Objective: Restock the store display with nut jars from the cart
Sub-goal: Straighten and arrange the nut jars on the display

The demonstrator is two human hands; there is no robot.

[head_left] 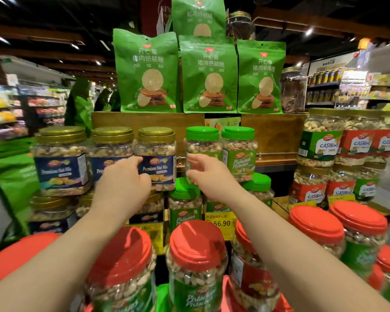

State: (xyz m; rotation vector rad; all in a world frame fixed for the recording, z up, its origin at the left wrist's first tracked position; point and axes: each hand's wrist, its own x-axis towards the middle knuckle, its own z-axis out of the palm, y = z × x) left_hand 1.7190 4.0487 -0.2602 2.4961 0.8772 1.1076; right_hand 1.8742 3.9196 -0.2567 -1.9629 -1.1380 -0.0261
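The tiered wooden store display [273, 131] fills my view from nine o'clock round to three, and most of it looks stocked already. At twelve o'clock, on its top board, stand the big green foil snack pouches [208, 75]. Below them at ten o'clock runs a row of clear square plastic jars of mixed nuts with gold lids and navy labels [61, 158], and at two to three o'clock are the stacked clear cashew jars with red and green labels [320, 149].

Nearest me, from five to seven o'clock, the clear plastic pistachio jars with red screw lids and green labels [196, 262] wait in what I take to be the cart; I count at least five, so I judge that a fair part of the restocking is left.

At the centre, the clear pistachio jar with a green lid [202, 140] sits on the upper row, just beside a twin at its one o'clock side. My right hand [208, 171] curls its fingers and thumb round that jar's lower part, so I judge I am seating it. My left hand [124, 179] reaches to the nearest gold-lidded mixed-nut jar [157, 158], fingers laid against its label; I cannot tell whether they clasp it or only steady it.

Smallest, at six o'clock under the green lids, is the yellow price tag [221, 221].
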